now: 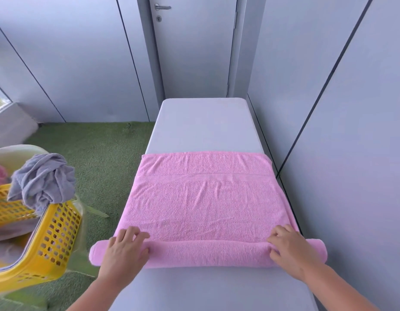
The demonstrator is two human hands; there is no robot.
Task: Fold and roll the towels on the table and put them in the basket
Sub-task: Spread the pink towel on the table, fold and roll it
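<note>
A: Status?
B: pink towel lower centre on bench, roll axis runs left-right. My left grip and right grip curl over the roll's ends; flat part lies up-frame. I see the basket lower left, left grip nearer.

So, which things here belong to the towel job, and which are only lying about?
Job: pink towel, partly rolled on the table; left hand and right hand gripping the roll; yellow basket; grey towel crumpled on its rim, probably.
Just there: door; green carpet.
</note>
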